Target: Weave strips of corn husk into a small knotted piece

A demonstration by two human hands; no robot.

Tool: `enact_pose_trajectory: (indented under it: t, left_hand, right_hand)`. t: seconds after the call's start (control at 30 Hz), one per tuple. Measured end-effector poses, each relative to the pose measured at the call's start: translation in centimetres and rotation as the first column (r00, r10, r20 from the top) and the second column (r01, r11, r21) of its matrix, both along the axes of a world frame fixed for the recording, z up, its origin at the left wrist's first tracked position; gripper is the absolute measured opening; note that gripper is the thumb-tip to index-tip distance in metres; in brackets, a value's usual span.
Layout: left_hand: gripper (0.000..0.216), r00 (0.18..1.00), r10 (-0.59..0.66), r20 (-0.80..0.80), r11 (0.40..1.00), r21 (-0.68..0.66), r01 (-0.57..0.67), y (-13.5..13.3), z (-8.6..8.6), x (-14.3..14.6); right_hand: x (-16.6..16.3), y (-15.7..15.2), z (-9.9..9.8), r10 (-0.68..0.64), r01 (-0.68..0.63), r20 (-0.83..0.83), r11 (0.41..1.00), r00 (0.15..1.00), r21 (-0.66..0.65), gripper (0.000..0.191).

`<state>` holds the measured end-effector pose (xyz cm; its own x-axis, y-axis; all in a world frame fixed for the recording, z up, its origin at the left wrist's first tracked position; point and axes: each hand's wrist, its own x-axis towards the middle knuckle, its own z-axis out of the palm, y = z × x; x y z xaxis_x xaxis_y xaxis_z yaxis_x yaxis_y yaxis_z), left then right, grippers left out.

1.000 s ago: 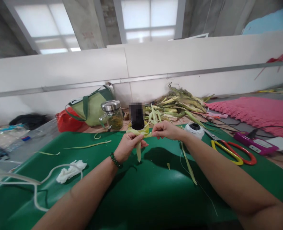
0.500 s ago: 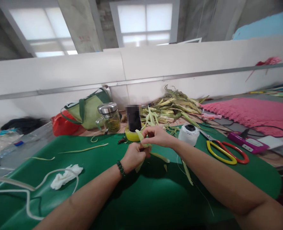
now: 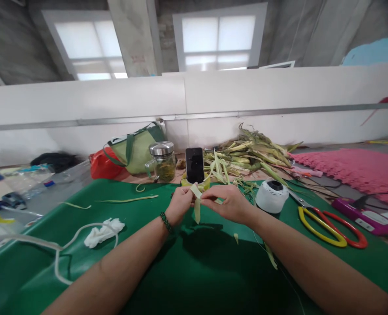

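A pale green strip of leaf, like corn husk (image 3: 197, 212), is pinched between both hands above the green mat (image 3: 194, 271). My left hand (image 3: 180, 202), with a dark bead bracelet (image 3: 166, 222) at the wrist, is closed on its upper part. From the right, the fingertips of my right hand (image 3: 228, 202) pinch the same strip. One end of it hangs down below the fingers. Just behind the hands stands a phone (image 3: 194, 164) in a yellow holder (image 3: 205, 183). To the right of my right hand is a white spool of thread (image 3: 271, 197).
Large scissors (image 3: 331, 225) with yellow and red handles lie at right. Behind are a pile of husks (image 3: 256, 148), a glass jar (image 3: 165, 168), a green bag (image 3: 138, 153) and pink fabric (image 3: 344, 168). Crumpled tissue (image 3: 104, 232) and a white cable (image 3: 57, 253) lie at left.
The view has shifted, so objects sit further right. My right hand has come down from above the left to beside it, and the strip's end now hangs down between them.
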<state>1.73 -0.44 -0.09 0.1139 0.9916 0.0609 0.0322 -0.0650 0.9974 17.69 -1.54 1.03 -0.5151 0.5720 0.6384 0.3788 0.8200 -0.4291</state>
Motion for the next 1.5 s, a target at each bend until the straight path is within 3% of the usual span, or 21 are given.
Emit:
enact_pose_trajectory:
  t: [0.23,0.47,0.57,0.77,0.97,1.03,1.1,1.2,1.3,1.37,1.5]
  left_hand:
    - [0.053,0.997,-0.071,0.034,0.997,0.012,0.071,-0.3,0.4,0.0]
    - [0.026,0.969,-0.237,0.075,0.972,0.013,0.236,-0.2,0.3,-0.6]
    - [0.019,0.958,-0.272,0.085,0.961,0.074,0.266,-0.3,0.4,-0.7]
    - [0.028,0.979,-0.197,0.044,0.978,0.077,0.194,-0.3,0.3,-0.7]
    - [0.037,0.963,-0.207,0.172,0.978,0.009,0.208,-0.2,0.4,-0.8]
    - [0.038,0.967,-0.176,0.184,0.984,-0.002,0.179,-0.2,0.4,-0.8]
    - [0.037,0.97,-0.135,0.204,0.99,-0.007,0.139,-0.2,0.3,-0.6]
    - [0.036,0.962,-0.093,0.255,0.995,0.001,0.096,-0.3,0.1,-0.3]
    - [0.035,0.951,-0.083,0.299,0.996,0.006,0.086,-0.5,0.1,-0.1]
    - [0.036,0.943,-0.069,0.325,0.997,-0.008,0.076,-0.6,0.1,0.0]
    - [0.034,0.944,-0.053,0.326,0.998,-0.011,0.059,-0.7,0.2,-0.1]
  right_hand:
    - [-0.6,1.1,-1.1,-0.113,0.091,-0.103,0.975,0.988,-0.201,0.009]
    - [-0.4,1.2,-1.2,-0.154,0.155,-0.077,0.988,0.985,0.011,0.015]
    - [-0.2,1.0,-1.0,-0.152,0.156,-0.063,0.985,0.986,0.073,0.015]
    - [-0.1,0.8,-0.6,-0.121,0.125,-0.053,0.988,0.991,0.092,0.015]
    - [0.0,0.9,-0.6,-0.175,0.176,-0.053,0.984,0.983,0.017,0.01]
    - [0.0,0.9,-0.7,-0.175,0.177,-0.027,0.981,0.984,0.08,0.011]
    - [-0.1,0.8,-0.7,-0.209,0.199,0.014,0.948,0.978,0.249,0.013]
    - [-0.5,0.4,-0.6,-0.295,0.183,0.131,0.825,0.946,0.535,0.015]
    - [-0.9,0.1,-0.6,-0.34,0.108,0.243,0.752,0.909,0.65,0.015]
    - [-1.0,0.2,-0.9,-0.315,0.092,0.244,0.763,0.917,0.64,0.016]
    - [-1.1,0.9,-1.5,-0.108,0.074,0.045,0.874,0.993,0.48,0.017]
